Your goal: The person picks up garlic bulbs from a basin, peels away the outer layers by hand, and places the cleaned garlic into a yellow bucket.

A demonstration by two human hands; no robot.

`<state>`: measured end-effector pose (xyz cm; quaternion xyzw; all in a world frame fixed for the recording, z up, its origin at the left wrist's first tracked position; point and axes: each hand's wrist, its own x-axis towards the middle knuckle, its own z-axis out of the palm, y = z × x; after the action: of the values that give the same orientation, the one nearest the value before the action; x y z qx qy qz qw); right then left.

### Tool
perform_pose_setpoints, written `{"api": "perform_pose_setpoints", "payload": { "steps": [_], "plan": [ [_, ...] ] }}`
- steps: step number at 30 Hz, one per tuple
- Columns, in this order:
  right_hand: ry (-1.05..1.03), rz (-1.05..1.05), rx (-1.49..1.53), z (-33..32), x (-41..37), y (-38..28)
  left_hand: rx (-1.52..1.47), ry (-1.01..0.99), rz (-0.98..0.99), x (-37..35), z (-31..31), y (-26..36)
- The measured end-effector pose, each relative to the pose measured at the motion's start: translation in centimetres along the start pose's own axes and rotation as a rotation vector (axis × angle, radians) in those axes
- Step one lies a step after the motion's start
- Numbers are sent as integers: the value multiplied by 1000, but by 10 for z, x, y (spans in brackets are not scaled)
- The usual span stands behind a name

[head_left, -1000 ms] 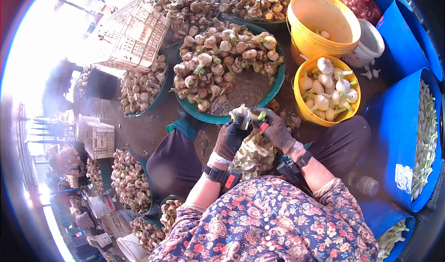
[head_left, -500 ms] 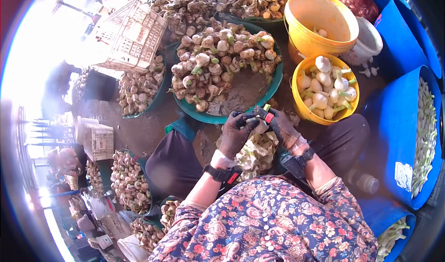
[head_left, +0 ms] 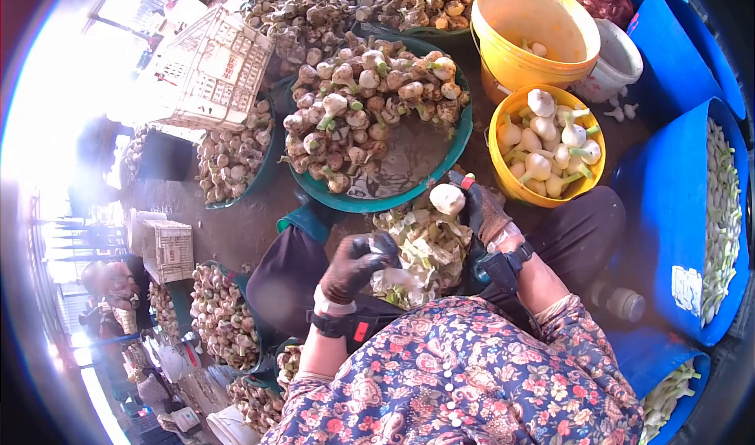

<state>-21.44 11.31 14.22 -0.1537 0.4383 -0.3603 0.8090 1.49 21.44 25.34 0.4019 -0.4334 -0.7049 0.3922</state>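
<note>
I had the white garlic bulb (head_left: 447, 199) pinched at the fingertips of the gloved right hand (head_left: 481, 213), ahead of my left hand (head_left: 355, 267) and to its right. On the left, the fingers were curled in; blur kept me from telling what, if anything, they gripped. Pale peelings (head_left: 421, 250) lay heaped between and below both hands. Beyond them sat a green tub (head_left: 354, 204) of dirty bulbs; past the right hand, a yellow bucket (head_left: 495, 147) held cleaner ones.

Brown floor (head_left: 240, 231) beneath a green basin (head_left: 370, 203), yellow bucket (head_left: 543, 201), loose garlic bulbs (head_left: 631, 111).
</note>
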Motion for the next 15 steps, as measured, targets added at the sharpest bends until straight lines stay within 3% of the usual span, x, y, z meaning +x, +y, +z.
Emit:
{"api": "perform_pose_setpoints", "payload": {
  "steps": [1, 2, 5, 6, 7, 9, 13, 15],
  "plan": [
    [26, -19, -82, -4, 5, 4, -26, -46, 29, 0, -8, 4],
    [-17, -124, -128, -39, 48, 42, 134, 94, -160, 3, 3, 19],
    [-102, -518, -516, -28, 38, 44, 733, 249, 111, 34, 21, 0],
    [-53, -524, -572, -12, 19, 30, 753, 275, 130, 45, 23, -5],
    [-3, -527, -628, 5, -1, 16, 769, 296, 148, 54, 27, -11],
    [216, -240, -511, 23, -24, 1, 737, 315, 124, 69, 31, -27],
    [335, -554, -804, 23, -16, 12, 429, 340, -18, 84, 20, -71],
    [324, -570, -893, 27, -18, 14, 265, 342, -52, 85, 20, -82]
  ]
}}
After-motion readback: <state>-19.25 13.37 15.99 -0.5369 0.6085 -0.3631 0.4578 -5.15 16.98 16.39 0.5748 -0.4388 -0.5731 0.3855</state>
